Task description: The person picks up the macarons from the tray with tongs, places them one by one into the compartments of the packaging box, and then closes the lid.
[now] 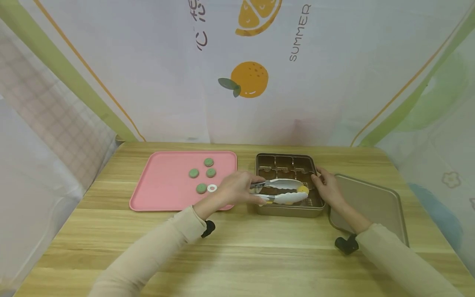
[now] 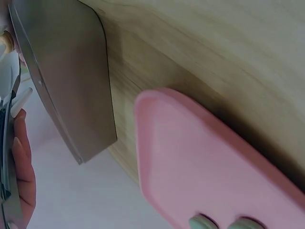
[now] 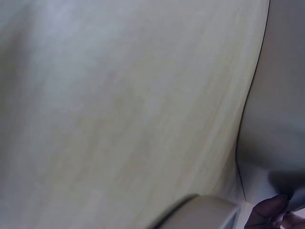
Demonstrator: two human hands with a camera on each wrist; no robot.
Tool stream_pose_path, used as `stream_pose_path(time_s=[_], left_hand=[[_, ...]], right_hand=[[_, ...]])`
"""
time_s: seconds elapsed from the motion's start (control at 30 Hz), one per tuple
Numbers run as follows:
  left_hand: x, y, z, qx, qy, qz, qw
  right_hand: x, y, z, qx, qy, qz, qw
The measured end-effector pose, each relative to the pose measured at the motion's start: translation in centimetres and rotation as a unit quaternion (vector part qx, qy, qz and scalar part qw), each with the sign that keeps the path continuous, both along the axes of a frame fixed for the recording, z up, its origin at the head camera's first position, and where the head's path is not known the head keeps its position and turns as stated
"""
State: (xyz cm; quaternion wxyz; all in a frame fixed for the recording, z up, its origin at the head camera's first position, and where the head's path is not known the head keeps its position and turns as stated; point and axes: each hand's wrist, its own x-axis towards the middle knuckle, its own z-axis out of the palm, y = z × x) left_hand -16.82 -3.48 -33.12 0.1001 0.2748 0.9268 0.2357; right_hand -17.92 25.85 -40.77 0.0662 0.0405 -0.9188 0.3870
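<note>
My left hand [image 1: 237,187] grips metal tongs [image 1: 283,184] with white scalloped tips, held over a bronze-coloured tin [image 1: 289,211]. Between the tips is a small round yellow macaron [image 1: 303,189]. A brown divided insert [image 1: 283,161] lines the tin. More yellow shows at its front left, partly hidden by the tongs and hand. My right hand [image 1: 330,189] holds the tin's right wall, with fingers at the rim. In the left wrist view, fingers [image 2: 24,167] wrap the tongs beside the tin's side [image 2: 71,81]. The right wrist view catches fingertips [image 3: 269,210] against the tin.
A pink tray [image 1: 159,181] on the left bears several green macarons [image 1: 193,173]. Beside them shows a white ring [image 1: 212,188]; I cannot tell whether it belongs to the tongs. Right of the tin lies a flat bronze lid [image 1: 371,194]. A printed curtain [image 1: 167,103] hangs behind the wooden table [image 1: 241,255].
</note>
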Motion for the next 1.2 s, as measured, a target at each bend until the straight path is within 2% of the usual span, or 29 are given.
stream_pose_path(time_s=[0.37, 0.93, 1.2], left_hand=[[-0.2, 1.4, -0.1, -0.017, 0.016, -0.023, 0.9995], [-0.4, 3.4, 1.0, -0.048, 0.017, -0.052, 0.9973], [-0.2, 4.0, 1.4, -0.076, 0.029, -0.045, 0.9956]], right_hand=[[-0.1, 0.1, 0.0, -0.007, 0.001, 0.005, 1.0], [-0.1, 0.1, 0.0, -0.012, 0.001, 0.008, 1.0], [-0.3, 0.2, -0.3, -0.024, 0.0, 0.014, 1.0]])
